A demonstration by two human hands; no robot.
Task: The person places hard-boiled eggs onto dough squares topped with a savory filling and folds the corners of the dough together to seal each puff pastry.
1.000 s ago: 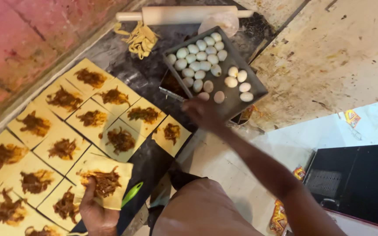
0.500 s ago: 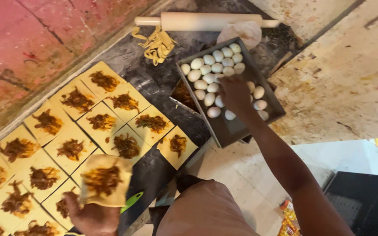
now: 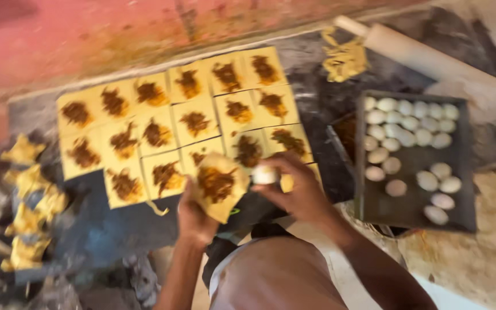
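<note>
whole frame smeared by motion blur; rolling pin (image 3: 431, 57) cut off at the right edge; egg (image 3: 264, 174) partly covered by right hand (image 3: 299, 189); folded pastries (image 3: 27, 212) indistinct at left.

The head camera is looking steeply down from above the person's chest, facing the far wall. It is sitting quite near the bench (image 3: 328, 109), taking in the dough squares (image 3: 162, 132) at left and the tray (image 3: 466, 172) at right. The picture is slightly blurring.
</note>
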